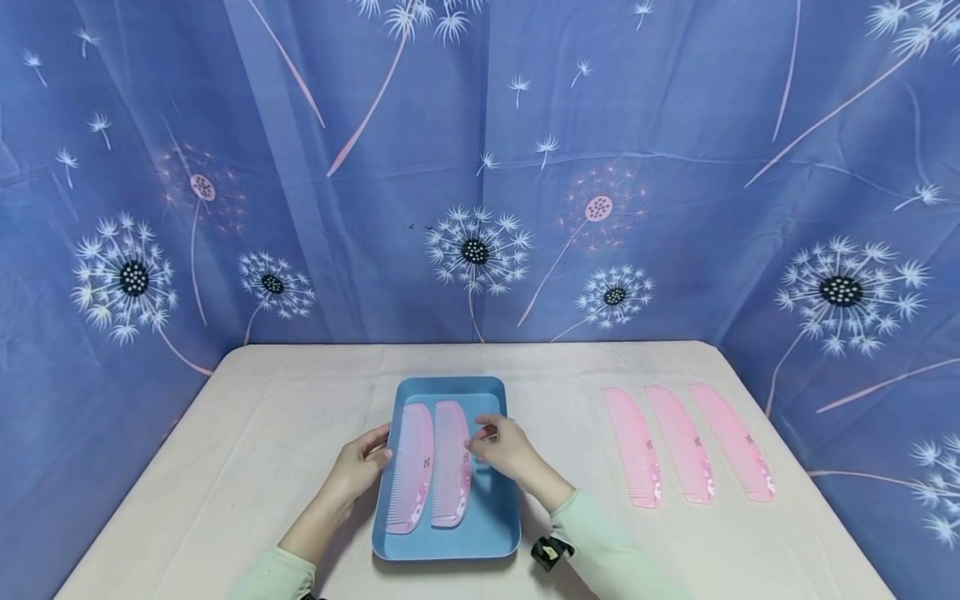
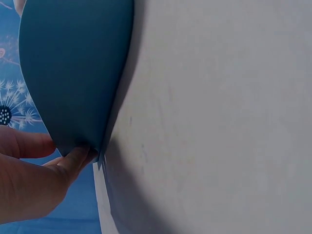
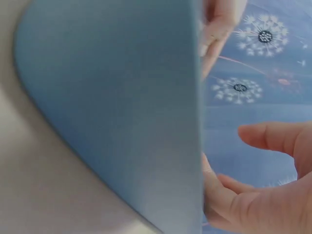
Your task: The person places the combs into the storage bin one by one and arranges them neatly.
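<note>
Tray (image 1: 491, 533), blue, rect., 1 pc: on pale-clothed table (image 1: 555, 367), long sides running near-to-far; well in from table's L edge.
L hand (image 1: 358, 468): grasping tray at L rim, thumb & fingers on opp. sides of the wall.
R hand (image 1: 510, 448): released, thumb & fingers apart; over tray's R side, tips nr R edge of comb 2. Contact w/ comb: can't tell.
Comb 1 (image 1: 423, 479), pink: lying in tray, L half; teeth twd L wall, slim margin there.
Comb 2 (image 1: 452, 467), pink: alongside comb 1, approx. parallel; thin strip of tray floor btwn. Wider strip of floor from its spine to R wall, far part under R hand.
Comb 3 (image 1: 633, 447), comb 4 (image 1: 680, 444), comb 5 (image 1: 732, 442), all pink: on table, R of tray, slanted row, teeth L, small gaps btwn. Comb 5 nearest table's R edge. Broad stretch of cloth btwn tray & comb 3, R forearm over its near end.
Curtain (image 1: 375, 275), blue, dandelion print: behind table's far edge.
</note>
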Tool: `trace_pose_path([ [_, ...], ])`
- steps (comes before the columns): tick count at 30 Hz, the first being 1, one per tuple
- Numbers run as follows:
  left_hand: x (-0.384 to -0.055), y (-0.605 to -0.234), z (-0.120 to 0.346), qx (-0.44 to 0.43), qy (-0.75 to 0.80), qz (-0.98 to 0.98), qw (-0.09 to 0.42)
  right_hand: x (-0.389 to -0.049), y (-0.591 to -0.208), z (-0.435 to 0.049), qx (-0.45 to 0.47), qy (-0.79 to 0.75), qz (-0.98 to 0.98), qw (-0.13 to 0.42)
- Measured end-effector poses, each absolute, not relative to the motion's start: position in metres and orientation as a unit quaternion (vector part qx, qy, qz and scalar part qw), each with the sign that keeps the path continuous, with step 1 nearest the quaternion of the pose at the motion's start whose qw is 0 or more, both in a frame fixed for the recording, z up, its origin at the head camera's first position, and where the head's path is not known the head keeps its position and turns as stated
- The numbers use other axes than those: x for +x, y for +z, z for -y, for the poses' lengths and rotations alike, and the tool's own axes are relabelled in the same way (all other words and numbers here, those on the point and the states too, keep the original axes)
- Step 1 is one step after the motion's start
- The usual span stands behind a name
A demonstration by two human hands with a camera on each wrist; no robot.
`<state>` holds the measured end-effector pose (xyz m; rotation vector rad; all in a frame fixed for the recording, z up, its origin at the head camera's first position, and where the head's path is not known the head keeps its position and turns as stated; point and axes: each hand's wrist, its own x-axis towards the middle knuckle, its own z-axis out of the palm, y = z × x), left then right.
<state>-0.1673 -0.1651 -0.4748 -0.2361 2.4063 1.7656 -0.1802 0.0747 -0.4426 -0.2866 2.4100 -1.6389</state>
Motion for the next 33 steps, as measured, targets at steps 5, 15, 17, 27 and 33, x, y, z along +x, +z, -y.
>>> trace_pose_path([
  [5,-0.167,-0.474,0.166,-0.078,0.589,-0.801,0.073,-0.183,-0.439,-0.086,-0.114,-0.562,-0.816,0.068],
  [15,-0.167,-0.476,0.164,-0.086,0.59,-0.8,0.07,-0.184,-0.439,-0.119,-0.099,-0.585,-0.805,-0.011],
  [17,-0.167,-0.477,0.163,-0.086,0.591,-0.799,0.069,-0.184,-0.441,-0.127,-0.092,-0.591,-0.801,-0.021],
  [27,-0.166,-0.477,0.163,-0.093,0.595,-0.795,0.066,-0.184,-0.445,-0.163,-0.06,-0.597,-0.799,-0.036],
  [33,-0.166,-0.477,0.164,-0.094,0.598,-0.793,0.063,-0.183,-0.446,-0.179,-0.036,-0.601,-0.798,-0.037],
])
